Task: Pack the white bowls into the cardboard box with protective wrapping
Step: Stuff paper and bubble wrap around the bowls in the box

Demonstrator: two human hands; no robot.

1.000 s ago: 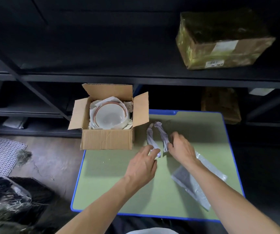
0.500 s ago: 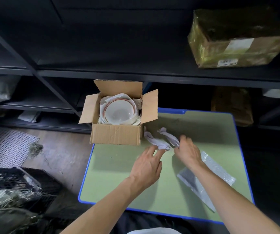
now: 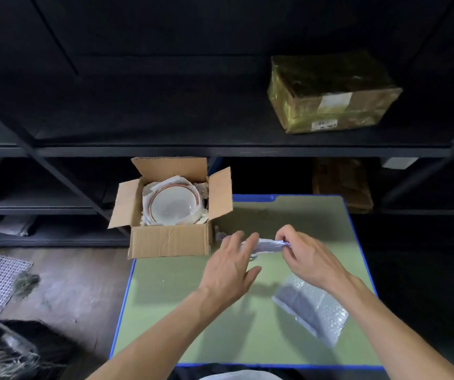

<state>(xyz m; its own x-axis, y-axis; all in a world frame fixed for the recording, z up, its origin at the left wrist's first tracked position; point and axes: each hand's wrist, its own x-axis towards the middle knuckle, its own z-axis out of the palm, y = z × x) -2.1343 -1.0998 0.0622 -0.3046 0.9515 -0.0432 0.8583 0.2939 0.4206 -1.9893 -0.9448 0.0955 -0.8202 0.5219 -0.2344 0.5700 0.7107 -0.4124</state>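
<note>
The white bowl, with a thin red rim line, lies among crumpled paper in the open cardboard box, beyond the left hand. That hand, fingers straight, touches a twisted paper strip; the right hand pinches its end.

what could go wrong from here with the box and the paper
The open brown cardboard box sits at the green table's far left corner and seems to overhang its blue edge; stuffing in the twisted white paper that the right hand pinches could tip it. The white orange-rimmed bowl inside lies bare on top, so a hard push could chip it.
</note>
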